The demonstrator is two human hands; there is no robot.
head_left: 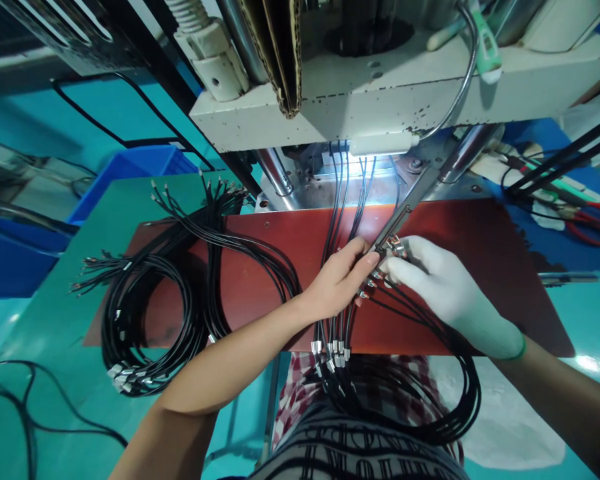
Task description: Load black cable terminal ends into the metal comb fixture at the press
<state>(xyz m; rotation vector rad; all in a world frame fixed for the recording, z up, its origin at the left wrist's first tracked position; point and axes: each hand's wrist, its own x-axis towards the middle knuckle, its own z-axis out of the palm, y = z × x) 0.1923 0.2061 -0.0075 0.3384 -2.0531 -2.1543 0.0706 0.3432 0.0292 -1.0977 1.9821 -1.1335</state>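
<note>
Left grip (336, 283), bare: closed, thumb pressed over fingers, on near end of long metal bar (405, 207). Right grip (437, 287), white-gloved: at 3 o'clock from left, narrowed to a pinch, apparently on copper-coloured connector (396, 247) close by bar's right edge. Cannot tell whether connector touches bar; partly hidden by fingers.

Long axis of bar: from left grip out to 1 o'clock. Left grip nearer, directly on bar; right just beside. Black cables (465, 373): from right grip towards 5 o'clock, then looped back over lap.

Beneath hands: red board (510, 313) on green bench (45, 327). Near 9 o'clock: cable coil (110, 313). At 10 o'clock: blue bin (150, 160), contents not readable. Between 2 and 3 o'clock: red-handled tool (595, 223) among small clutter on blue surface (517, 243); tray or shelf, cannot tell.
</note>
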